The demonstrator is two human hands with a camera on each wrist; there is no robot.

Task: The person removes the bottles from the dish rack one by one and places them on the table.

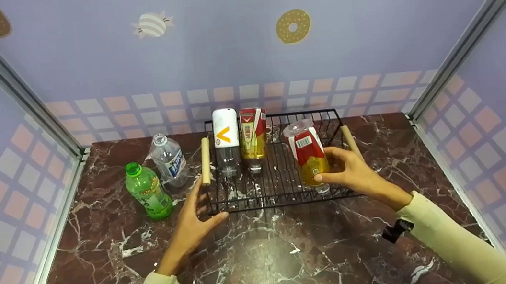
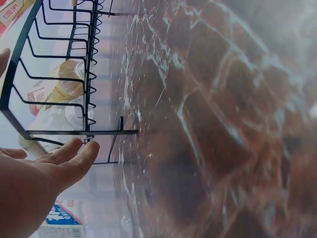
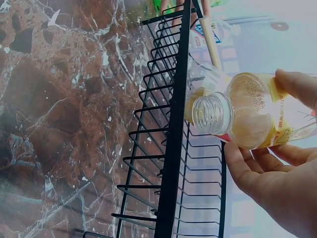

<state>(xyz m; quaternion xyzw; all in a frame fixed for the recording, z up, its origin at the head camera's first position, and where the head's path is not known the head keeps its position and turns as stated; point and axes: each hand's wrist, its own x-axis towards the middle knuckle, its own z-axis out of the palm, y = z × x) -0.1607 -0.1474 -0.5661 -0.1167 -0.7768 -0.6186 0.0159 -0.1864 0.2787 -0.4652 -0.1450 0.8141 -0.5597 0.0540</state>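
My right hand (image 1: pixel 348 171) grips an uncapped plastic bottle (image 1: pixel 307 154) with a red and yellow label. It is upside down, its threaded mouth low by the front rail of a black wire basket (image 1: pixel 284 201), as the right wrist view shows. My left hand (image 1: pixel 195 219) is at the basket's front left corner, fingers extended along the side and thumb by the front rail; whether it presses the wire is unclear. Inside the basket, at the left, an upside-down bottle with a white label (image 1: pixel 226 131) stands beside another red-and-yellow-labelled bottle (image 1: pixel 253 134), also inverted.
Left of the basket stand a green bottle (image 1: pixel 149 193) and a clear bottle with a blue-and-white label (image 1: pixel 169 159), both upright. Wooden handles (image 1: pixel 206 160) top the basket's ends. Patterned walls (image 1: pixel 221 44) enclose the dark marbled tabletop (image 1: pixel 268 265) at the back and sides.
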